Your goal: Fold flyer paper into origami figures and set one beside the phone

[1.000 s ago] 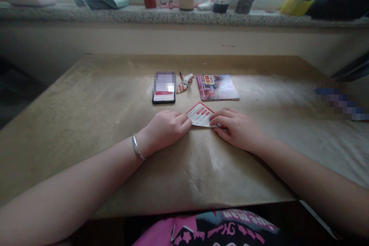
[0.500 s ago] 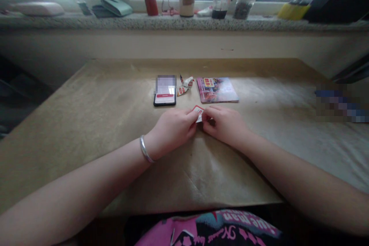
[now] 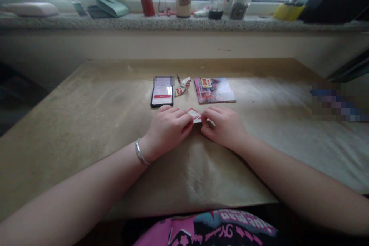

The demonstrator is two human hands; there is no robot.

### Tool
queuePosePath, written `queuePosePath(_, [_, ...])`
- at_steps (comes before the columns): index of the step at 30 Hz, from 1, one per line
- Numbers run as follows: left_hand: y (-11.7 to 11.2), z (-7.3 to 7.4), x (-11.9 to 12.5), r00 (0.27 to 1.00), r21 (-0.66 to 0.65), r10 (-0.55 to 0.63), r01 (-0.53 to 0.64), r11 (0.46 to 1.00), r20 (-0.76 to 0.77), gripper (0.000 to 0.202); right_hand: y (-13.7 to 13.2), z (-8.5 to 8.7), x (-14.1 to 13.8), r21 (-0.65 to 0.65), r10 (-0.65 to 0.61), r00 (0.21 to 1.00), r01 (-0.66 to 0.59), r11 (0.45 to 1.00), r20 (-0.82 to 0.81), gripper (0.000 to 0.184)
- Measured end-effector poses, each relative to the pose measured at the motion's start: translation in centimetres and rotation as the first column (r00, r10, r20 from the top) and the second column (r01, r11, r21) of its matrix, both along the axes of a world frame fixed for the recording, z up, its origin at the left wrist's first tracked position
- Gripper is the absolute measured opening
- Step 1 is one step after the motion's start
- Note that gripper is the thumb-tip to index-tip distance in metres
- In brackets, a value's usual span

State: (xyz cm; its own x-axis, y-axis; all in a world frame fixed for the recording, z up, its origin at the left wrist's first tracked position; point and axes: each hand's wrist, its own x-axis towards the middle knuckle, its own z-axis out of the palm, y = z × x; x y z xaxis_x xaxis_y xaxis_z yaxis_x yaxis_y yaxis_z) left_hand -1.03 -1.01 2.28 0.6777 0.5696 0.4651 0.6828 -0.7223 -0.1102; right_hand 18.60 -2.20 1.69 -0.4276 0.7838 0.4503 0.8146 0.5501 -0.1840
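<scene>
Between my two hands is a small piece of white paper [image 3: 196, 117] with red edging and red print, held low over the table. My left hand [image 3: 172, 126], with a silver bangle at the wrist, is closed on its left side, fingertips curled down. My right hand [image 3: 224, 126] pinches its right side between thumb and forefinger, and a bit of white shows beneath those fingers. Part of the paper is hidden by the fingers. Just beyond lies a folded paper figure [image 3: 182, 86] with similar red print and pointed ends.
A phone [image 3: 162, 96] with a lit screen lies beyond my left hand. A colourful booklet [image 3: 215, 90] is beyond my right. Bottles, a red container [image 3: 147, 5] and a yellow object [image 3: 288, 11] stand on the stone windowsill [image 3: 161, 22]. A blurred-out item [image 3: 340, 103] lies far right.
My left hand has shifted slightly left, its thumb no longer on top of the paper, and more of the paper shows between my hands. The whole view has moved a little.
</scene>
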Motion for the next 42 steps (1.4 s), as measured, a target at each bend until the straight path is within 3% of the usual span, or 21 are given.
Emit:
queuePosePath(17, [0.6,0.1,-0.8,0.999,-0.011,0.034,-0.033,0.999,0.022,0.024,0.8,0.4,3.5,0.068,0.005,0.995,-0.011,0.998,0.098,0.008])
queuePosePath(32, [1.0,-0.1,-1.3,0.995,-0.037,0.079,-0.077,0.996,0.054,0.017,1.5,0.6,5.3,0.028,-0.043,0.998,0.042,0.999,0.041,0.006])
queuePosePath(39, [0.9,-0.1,-1.1,0.996,-0.078,0.074,-0.069,0.995,0.059,0.014,1.7,0.2,5.5,-0.036,-0.112,0.984,0.108,0.994,-0.137,0.005])
queuePosePath(42, [1.0,-0.3,-1.0,0.997,-0.088,0.055,-0.05,0.995,0.056,0.014,1.4,0.2,4.9,0.0,-0.041,0.981,0.042,0.999,-0.19,0.005])
